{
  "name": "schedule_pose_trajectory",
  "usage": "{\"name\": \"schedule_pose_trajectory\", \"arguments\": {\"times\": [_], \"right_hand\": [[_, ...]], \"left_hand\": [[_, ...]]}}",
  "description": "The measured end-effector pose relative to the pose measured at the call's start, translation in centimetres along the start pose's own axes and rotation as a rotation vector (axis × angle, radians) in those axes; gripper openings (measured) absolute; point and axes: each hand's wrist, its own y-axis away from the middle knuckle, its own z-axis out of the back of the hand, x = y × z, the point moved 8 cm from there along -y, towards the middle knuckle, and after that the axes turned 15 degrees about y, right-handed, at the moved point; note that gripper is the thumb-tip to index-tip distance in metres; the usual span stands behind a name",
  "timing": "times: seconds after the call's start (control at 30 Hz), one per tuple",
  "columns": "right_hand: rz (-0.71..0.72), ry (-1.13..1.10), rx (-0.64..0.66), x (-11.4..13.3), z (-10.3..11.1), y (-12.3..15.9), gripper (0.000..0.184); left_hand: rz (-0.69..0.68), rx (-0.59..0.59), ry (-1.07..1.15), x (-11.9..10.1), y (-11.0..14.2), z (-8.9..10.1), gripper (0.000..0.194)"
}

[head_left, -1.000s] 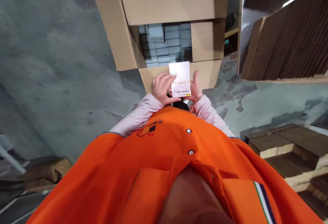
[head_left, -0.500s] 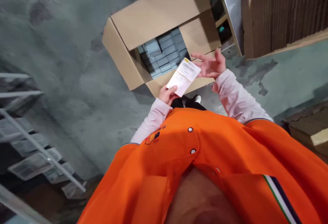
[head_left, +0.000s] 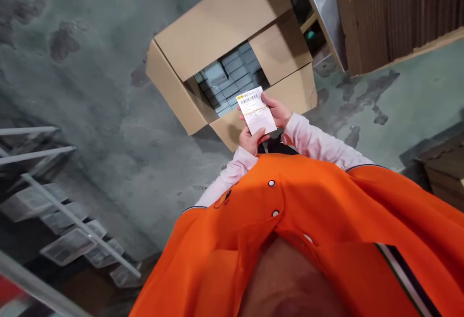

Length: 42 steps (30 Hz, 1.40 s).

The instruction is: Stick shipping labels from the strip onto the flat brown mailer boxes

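Both hands hold a stack of white labels (head_left: 255, 110) above the near side of an open cardboard box (head_left: 224, 22). Its top sheet carries a barcode and a yellow mark, and a thin tan band runs across the middle. My left hand (head_left: 251, 141) grips the bottom edge, thumb on top. Along the upper right edge, my right hand (head_left: 278, 112) is closed with its thumb at the corner and its fingers partly hidden behind. Inside the box lie rows of small grey boxes (head_left: 237, 73), one sitting higher than the others.
A metal-edged stand (head_left: 322, 17) and upright stacked cardboard sheets (head_left: 395, 22) are at the upper right. A rack with clear plastic bins (head_left: 68, 245) stands at the lower left. Another cardboard box (head_left: 444, 174) rests at the right edge on the grey, stained floor (head_left: 119, 109).
My right hand, open and beside the labels before, has closed on their right edge. The labels have turned more upright, and the view has shifted slightly.
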Motion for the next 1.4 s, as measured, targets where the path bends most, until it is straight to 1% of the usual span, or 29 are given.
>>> {"name": "schedule_pose_trajectory", "arguments": {"times": [0.1, 0.13, 0.2, 0.3, 0.37, 0.43, 0.6, 0.73, 0.83, 0.93, 1.03, 1.13, 1.23, 1.4], "right_hand": [[0.005, 0.014, -0.034, 0.1, 0.6, 0.3, 0.053], [0.008, 0.02, -0.048, 0.0, 0.9, 0.4, 0.051], [0.012, 0.033, -0.083, -0.3, 1.7, 0.9, 0.049], [-0.012, 0.054, -0.159, -1.4, 3.1, 1.8, 0.047], [-0.035, 0.066, -0.217, -2.3, 4.0, 2.5, 0.047], [-0.053, 0.071, -0.264, -3.2, 4.5, 3.1, 0.048], [-0.044, 0.064, -0.33, -4.3, 5.1, 3.9, 0.054], [-0.032, 0.053, -0.343, -4.5, 5.0, 3.8, 0.063], [-0.052, 0.059, -0.354, -4.8, 4.7, 3.6, 0.065], [-0.076, 0.06, -0.35, -5.2, 4.6, 3.3, 0.064], [-0.101, 0.046, -0.313, -5.8, 4.4, 2.8, 0.066], [-0.126, 0.039, -0.281, -6.4, 3.9, 2.2, 0.069], [-0.126, 0.021, -0.252, -6.4, 3.0, 1.5, 0.07], [-0.091, -0.022, -0.176, -5.3, 1.9, 0.2, 0.066]], "left_hand": [[0.065, 0.045, -0.117, 0.4, -0.3, 0.1, 0.058], [0.069, 0.056, -0.168, 0.6, -0.3, 0.2, 0.058], [0.035, 0.084, -0.261, 0.9, -0.4, 0.5, 0.059], [-0.01, 0.168, -0.39, 1.8, -0.5, 0.9, 0.061], [0.019, 0.228, -0.487, 2.8, -0.5, 1.3, 0.058], [0.048, 0.262, -0.565, 3.6, -0.4, 1.7, 0.052], [0.04, 0.324, -0.617, 4.2, -0.2, 1.9, 0.047], [0.007, 0.345, -0.693, 3.6, -0.2, 2.1, 0.04], [0.02, 0.369, -0.847, 2.7, -0.1, 2.5, 0.036], [0.008, 0.354, -1.014, 1.5, 0.0, 2.9, 0.041], [-0.133, 0.353, -1.091, -0.1, 0.2, 2.6, 0.043], [-0.279, 0.429, -1.099, -1.1, 0.5, 1.9, 0.044], [-0.343, 0.46, -1.103, -1.6, 0.5, 2.1, 0.04], [-0.427, 0.415, -1.129, -2.6, 0.1, 2.4, 0.039]]}}
